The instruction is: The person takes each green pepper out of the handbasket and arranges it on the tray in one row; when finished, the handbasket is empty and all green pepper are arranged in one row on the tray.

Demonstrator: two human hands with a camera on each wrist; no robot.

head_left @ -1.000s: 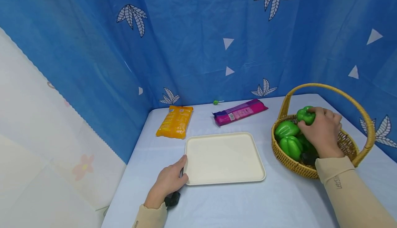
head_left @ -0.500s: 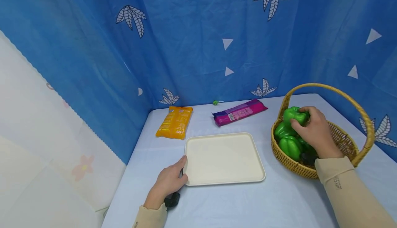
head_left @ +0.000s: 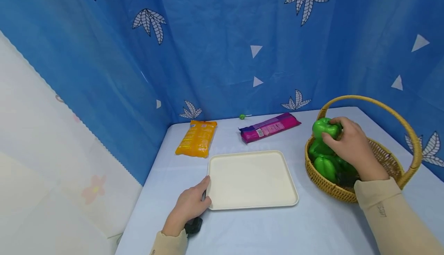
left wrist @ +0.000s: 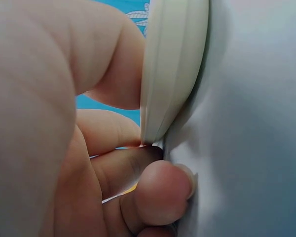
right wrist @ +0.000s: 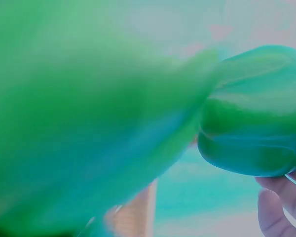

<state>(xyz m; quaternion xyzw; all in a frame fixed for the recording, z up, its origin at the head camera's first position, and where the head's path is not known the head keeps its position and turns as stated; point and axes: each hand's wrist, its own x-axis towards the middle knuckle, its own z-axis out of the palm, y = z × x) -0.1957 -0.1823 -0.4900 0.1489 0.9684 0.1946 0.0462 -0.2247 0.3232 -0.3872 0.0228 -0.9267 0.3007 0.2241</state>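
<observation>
My right hand (head_left: 352, 143) grips a glossy green bell pepper (head_left: 324, 127) between thumb and fingers, raised over the left side of a wicker basket (head_left: 326, 187). Below it, more green bell peppers (head_left: 325, 167) lie in the basket. The right wrist view shows the gripped pepper (right wrist: 256, 113) beside the fingers, with a blurred green shape filling the left. My left hand (head_left: 190, 203) holds the left edge of a cream rectangular tray (head_left: 253, 179), thumb and index finger on its rim. In the left wrist view, the other fingers (left wrist: 163, 192) are curled beside the tray's edge, close to the table.
Behind the tray, an orange packet (head_left: 197, 138) lies at left and a purple-pink packet (head_left: 270, 127) at right. A small green lollipop (head_left: 242, 116) lies near the back edge. The basket's tall handle (head_left: 392, 110) arches over the right forearm's side. Blue curtain (head_left: 222, 54) surrounds the table.
My right hand has moved left within the basket's area, bringing the bell pepper toward the basket's left rim and turning it. The left hand and tray have stayed put.
</observation>
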